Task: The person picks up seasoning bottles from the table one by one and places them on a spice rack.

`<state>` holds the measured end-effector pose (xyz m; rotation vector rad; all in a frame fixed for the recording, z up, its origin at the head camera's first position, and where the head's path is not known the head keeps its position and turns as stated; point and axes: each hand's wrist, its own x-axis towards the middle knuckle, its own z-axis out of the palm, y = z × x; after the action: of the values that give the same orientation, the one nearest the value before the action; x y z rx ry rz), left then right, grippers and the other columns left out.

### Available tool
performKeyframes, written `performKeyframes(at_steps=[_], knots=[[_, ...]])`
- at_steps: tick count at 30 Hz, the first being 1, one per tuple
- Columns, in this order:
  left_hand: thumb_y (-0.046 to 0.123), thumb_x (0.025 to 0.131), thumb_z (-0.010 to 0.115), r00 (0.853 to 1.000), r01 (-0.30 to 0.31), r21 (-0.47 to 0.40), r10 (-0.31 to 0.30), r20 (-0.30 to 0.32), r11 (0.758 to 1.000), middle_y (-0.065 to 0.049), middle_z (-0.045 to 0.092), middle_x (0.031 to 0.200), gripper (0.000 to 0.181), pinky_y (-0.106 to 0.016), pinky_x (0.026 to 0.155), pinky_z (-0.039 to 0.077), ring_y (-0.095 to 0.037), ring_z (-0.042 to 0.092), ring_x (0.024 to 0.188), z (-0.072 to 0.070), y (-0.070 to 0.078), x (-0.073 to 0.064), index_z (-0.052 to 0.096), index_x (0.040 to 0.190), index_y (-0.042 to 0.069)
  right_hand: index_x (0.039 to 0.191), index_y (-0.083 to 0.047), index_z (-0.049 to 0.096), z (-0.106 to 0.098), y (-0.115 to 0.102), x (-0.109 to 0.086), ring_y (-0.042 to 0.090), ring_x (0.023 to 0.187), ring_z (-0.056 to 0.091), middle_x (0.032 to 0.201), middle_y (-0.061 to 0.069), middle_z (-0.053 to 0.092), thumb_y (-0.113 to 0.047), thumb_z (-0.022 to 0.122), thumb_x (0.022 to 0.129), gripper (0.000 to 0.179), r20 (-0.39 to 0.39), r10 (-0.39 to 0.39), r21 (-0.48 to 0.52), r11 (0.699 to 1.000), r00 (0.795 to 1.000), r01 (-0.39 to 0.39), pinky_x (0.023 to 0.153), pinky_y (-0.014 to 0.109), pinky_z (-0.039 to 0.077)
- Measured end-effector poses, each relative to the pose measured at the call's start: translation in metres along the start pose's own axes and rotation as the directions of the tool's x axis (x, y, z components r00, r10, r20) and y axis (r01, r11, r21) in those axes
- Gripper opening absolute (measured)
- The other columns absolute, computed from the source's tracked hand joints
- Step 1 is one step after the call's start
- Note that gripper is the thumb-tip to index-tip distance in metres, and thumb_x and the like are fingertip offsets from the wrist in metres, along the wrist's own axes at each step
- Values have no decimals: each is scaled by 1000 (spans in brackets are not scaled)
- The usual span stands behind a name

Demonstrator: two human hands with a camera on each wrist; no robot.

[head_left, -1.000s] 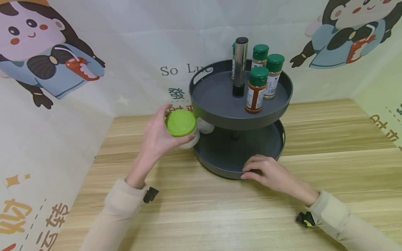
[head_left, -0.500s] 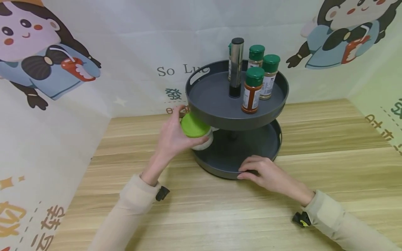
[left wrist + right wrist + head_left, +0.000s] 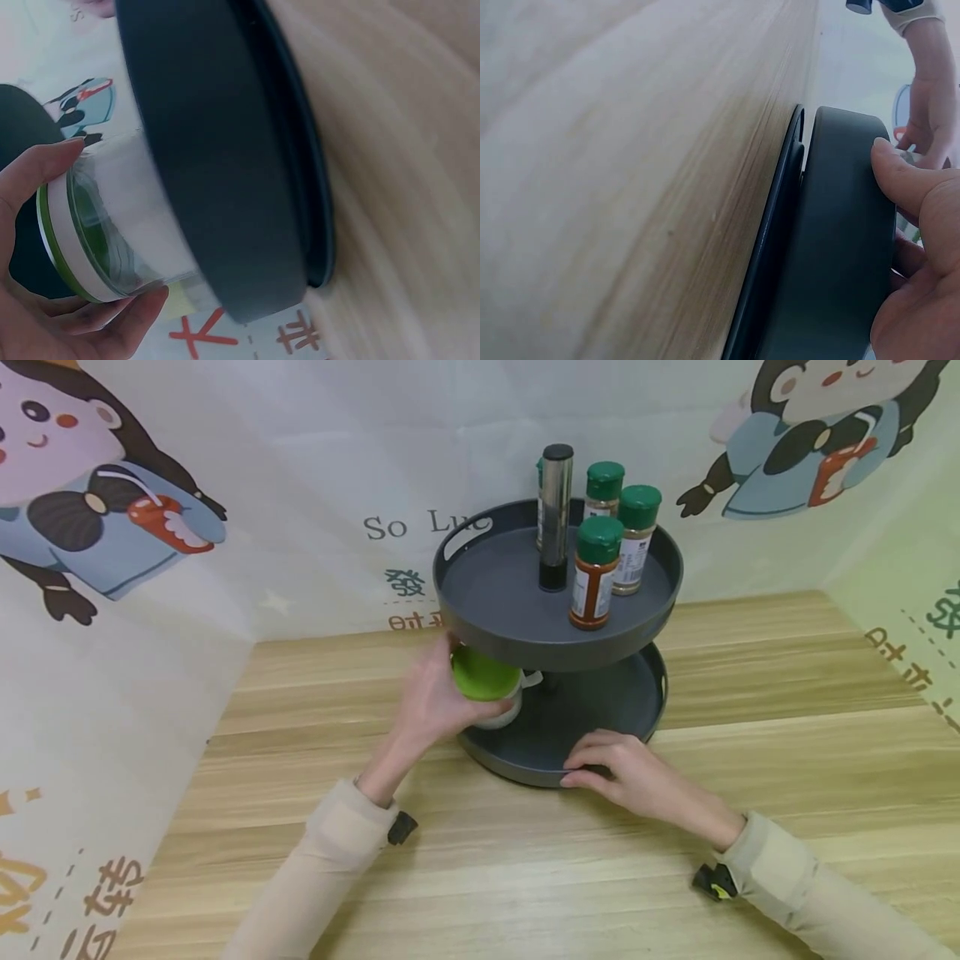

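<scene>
My left hand [image 3: 435, 697] grips a clear jar [image 3: 486, 675] with a bright green lid, the thumb and fingers spread around its top. The jar overlaps the left side of the lower tier [image 3: 592, 702] of a dark grey two-tier turntable, its lid partly under the upper tier [image 3: 495, 581]. White contents show through the jar [image 3: 139, 214] in the left wrist view, just above the tier's wall. At the front, my right hand [image 3: 626, 772] pinches the lower tier's rim; in the right wrist view the thumb lies on the outer wall [image 3: 844, 232].
Several green-capped spice bottles [image 3: 592, 581] and a tall silver-and-black cylinder [image 3: 556, 514] stand on the upper tier. A small white piece [image 3: 532, 679] shows behind the jar. The wooden table [image 3: 480, 877] meets a printed backdrop [image 3: 330, 510] behind and at the sides.
My left hand has carried the jar rightward, from beside the turntable to over its lower tier. The right hand keeps its hold on the rim. The head view has shifted slightly.
</scene>
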<state>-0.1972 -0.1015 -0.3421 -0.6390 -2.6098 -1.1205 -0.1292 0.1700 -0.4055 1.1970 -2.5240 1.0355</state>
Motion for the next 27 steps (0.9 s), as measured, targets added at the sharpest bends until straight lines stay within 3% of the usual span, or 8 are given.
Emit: performKeyframes(at_steps=[12, 27], knots=[[33, 64, 94, 999, 29, 40, -31, 38, 999, -12, 61, 123, 90, -44, 88, 52, -27, 61, 105, 22, -10, -2, 50, 136, 3, 95, -14, 78, -1, 1, 0, 10, 88, 65, 95, -5, 69, -13, 78, 88, 7, 5, 5, -1, 1000, 1000, -5, 77, 30, 55], [34, 66, 94, 995, 82, 66, -85, 53, 994, -14, 60, 123, 89, -45, 89, 51, -29, 61, 105, 27, -12, -3, 50, 137, 2, 95, -14, 78, -1, 0, 0, 9, 87, 64, 94, -6, 69, -15, 78, 89, 6, 9, 17, 8, 1000, 1000, -17, 77, 30, 55]])
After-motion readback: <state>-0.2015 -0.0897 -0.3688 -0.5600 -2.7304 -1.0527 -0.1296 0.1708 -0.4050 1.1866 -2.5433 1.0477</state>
